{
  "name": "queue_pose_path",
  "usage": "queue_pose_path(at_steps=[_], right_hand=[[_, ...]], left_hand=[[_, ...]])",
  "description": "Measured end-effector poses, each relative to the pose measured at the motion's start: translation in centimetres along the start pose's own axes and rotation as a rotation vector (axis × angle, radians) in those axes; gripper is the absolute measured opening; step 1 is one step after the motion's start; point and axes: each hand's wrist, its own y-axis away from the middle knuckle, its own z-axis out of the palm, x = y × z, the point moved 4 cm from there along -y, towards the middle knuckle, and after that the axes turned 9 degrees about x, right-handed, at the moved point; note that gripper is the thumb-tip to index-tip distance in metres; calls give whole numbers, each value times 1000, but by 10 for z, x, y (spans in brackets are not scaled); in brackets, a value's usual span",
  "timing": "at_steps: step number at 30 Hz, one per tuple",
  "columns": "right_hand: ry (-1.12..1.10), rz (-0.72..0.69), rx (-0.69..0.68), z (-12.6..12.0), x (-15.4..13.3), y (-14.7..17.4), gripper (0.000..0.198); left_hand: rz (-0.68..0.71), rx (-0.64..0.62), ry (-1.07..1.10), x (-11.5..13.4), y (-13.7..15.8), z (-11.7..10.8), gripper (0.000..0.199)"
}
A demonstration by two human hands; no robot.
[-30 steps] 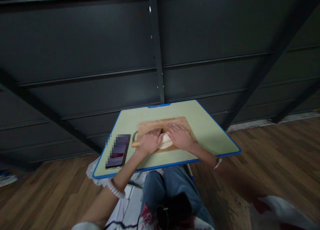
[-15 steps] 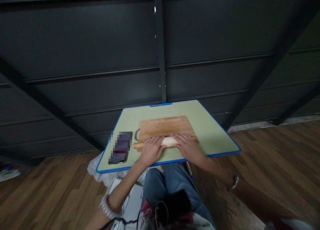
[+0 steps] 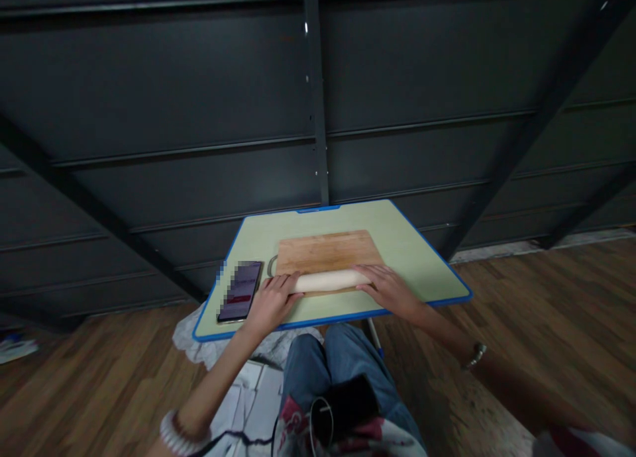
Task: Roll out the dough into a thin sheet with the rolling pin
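A smooth white roll of dough (image 3: pixel 328 281) lies crosswise over the near part of the wooden cutting board (image 3: pixel 328 250). It appears wrapped around a rolling pin, whose wooden ends are now covered by my hands. My left hand (image 3: pixel 272 301) is closed over the left end, fingers on top and thumb on the near side. At the right end, my right hand (image 3: pixel 390 290) grips in the same way, its fingers curled over the top. A metal handle (image 3: pixel 271 266) sticks out from the board's left edge.
The board rests on a pale green folding table (image 3: pixel 407 265) with a blue rim. A phone (image 3: pixel 243 291), partly pixelated, lies at the table's left. My knees (image 3: pixel 318 357) are below the near edge, and a dark panelled wall (image 3: pixel 199 79) stands behind.
My hands have slid apart, the left one to the left and the right one slightly right, toward the ends of the roll. More of the white dough shows between them.
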Motion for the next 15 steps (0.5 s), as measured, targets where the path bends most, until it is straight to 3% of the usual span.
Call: queue_pose_path(at_steps=[7, 15], right_hand=[[-146, 103, -13, -8, 22, 2, 32], [-269, 136, -68, -11, 34, 1, 33]], left_hand=[[-155, -3, 158, -30, 15, -12, 30], [-219, 15, 220, -37, 23, -3, 32]])
